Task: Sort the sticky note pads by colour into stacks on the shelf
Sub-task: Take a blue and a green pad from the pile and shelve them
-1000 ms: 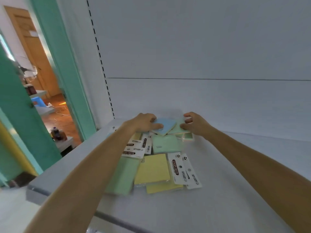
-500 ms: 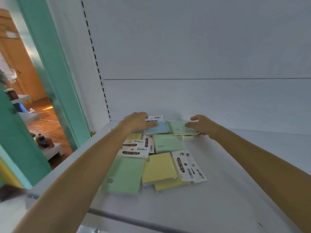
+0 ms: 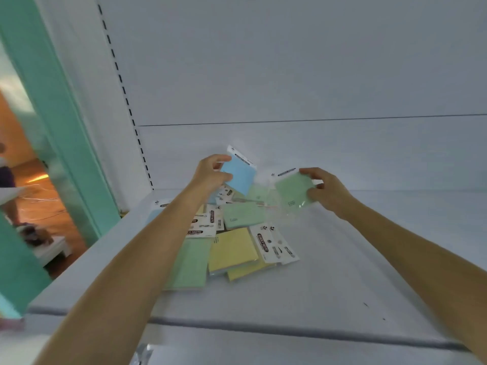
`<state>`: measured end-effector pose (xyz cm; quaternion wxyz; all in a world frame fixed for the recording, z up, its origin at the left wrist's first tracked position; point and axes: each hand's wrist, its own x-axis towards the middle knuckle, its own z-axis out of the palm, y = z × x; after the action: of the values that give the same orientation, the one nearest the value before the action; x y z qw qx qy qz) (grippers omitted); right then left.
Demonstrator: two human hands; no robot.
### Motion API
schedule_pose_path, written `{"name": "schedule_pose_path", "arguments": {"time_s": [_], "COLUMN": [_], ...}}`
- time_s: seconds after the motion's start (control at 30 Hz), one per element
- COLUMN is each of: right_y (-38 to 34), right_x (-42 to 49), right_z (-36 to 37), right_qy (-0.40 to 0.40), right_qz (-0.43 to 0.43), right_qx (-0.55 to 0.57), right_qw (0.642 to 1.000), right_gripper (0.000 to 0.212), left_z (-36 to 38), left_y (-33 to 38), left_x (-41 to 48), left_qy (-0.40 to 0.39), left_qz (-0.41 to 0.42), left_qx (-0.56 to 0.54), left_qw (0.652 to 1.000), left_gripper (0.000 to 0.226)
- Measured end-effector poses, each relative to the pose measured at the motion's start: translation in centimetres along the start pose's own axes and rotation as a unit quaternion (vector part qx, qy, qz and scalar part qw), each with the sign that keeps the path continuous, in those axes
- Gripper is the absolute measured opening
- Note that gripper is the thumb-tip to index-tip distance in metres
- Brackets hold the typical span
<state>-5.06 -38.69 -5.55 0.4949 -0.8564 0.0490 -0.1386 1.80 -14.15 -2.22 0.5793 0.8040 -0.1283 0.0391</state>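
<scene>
The shelf [image 3: 342,272] is lit softly in a cool, dim cast. Warm glare is seen on the floor [image 3: 43,180] at left. Lines are bent near the edges, and the left side is blurred.

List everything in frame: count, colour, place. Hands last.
shelf: one, white, fills the foreground
pile of pads: several, green, yellow, some blue, overlapping on the shelf; exact count hidden
blue pad: one, light blue, held up above the pile
green pad: one, pale green, held up right of the blue pad
door frame: one, teal, left of the shelf
left hand: one, grips the blue pad
right hand: one, pinches the green pad
</scene>
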Motion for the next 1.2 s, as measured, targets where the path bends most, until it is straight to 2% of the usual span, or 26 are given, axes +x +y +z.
{"name": "schedule_pose_path", "arguments": {"time_s": [0.27, 0.47, 0.63, 0.87, 1.0, 1.2], "right_y": [4.2, 8.8, 13.4, 19.4, 22.4, 25.3], "right_x": [-7.0, -13.4, -16.7, -19.8, -19.7, -17.7], "right_z": [-10.4, -20.1, -28.6, -40.6, -45.2, -51.3], "right_qy": [0.129, 0.203, 0.206, 0.216, 0.224, 0.269], "right_qz": [0.053, 0.099, 0.101, 0.089, 0.126, 0.128], "right_qx": [0.021, -0.023, -0.094, -0.124, -0.105, -0.072], "right_qw": [0.990, 0.974, 0.969, 0.964, 0.961, 0.952], "right_gripper": [0.054, 0.052, 0.051, 0.050, 0.050, 0.051], "left_z": [10.9, 22.6, 32.8, 46.2, 51.0, 56.2], "left_y": [3.7, 7.1, 10.5, 15.2, 16.6, 18.6], "left_x": [-1.6, -5.6, -8.3, -10.9, -11.0, -7.9], "left_qy": [-0.069, -0.120, -0.136, -0.113, -0.116, -0.115], "left_qz": [-0.038, -0.018, 0.006, 0.010, 0.018, 0.029], "left_qx": [-0.135, -0.144, -0.153, -0.176, -0.167, -0.167], "left_qw": [0.988, 0.982, 0.979, 0.978, 0.979, 0.979], "left_gripper": [0.047, 0.047, 0.047, 0.046, 0.045, 0.044]}}
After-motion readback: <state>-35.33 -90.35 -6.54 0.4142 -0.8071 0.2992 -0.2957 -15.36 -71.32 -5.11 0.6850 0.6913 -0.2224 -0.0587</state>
